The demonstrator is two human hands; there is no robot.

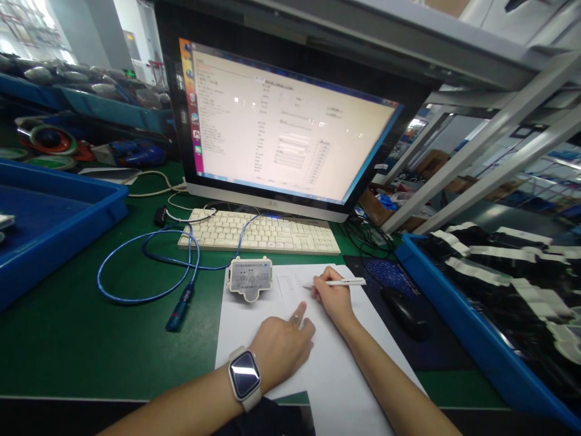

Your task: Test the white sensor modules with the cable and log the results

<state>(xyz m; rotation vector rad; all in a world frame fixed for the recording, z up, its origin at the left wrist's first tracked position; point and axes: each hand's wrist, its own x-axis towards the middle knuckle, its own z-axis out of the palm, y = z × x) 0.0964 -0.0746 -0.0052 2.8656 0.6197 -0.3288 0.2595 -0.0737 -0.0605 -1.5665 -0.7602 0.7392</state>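
The faint marks on my smooth white paper (327, 375) are blurring past reading; a blue tray (472, 327) is running out of view at right. My right hand (333, 297) is pinching a slim pen (340, 282) over the sheet; I can't tell whether its tip is touching. My left hand (281, 348) is resting there, fingers loosely apart, near a lugged plastic case (250, 275).

The paper (333, 375) looks smooth and matt, the pen (347, 281) smooth plastic; the keyboard (263, 233) is dull plastic, the screen (290, 127) and watch face (245, 374) glossy, the counter (127, 351) smooth, the trays (454, 312) plastic.
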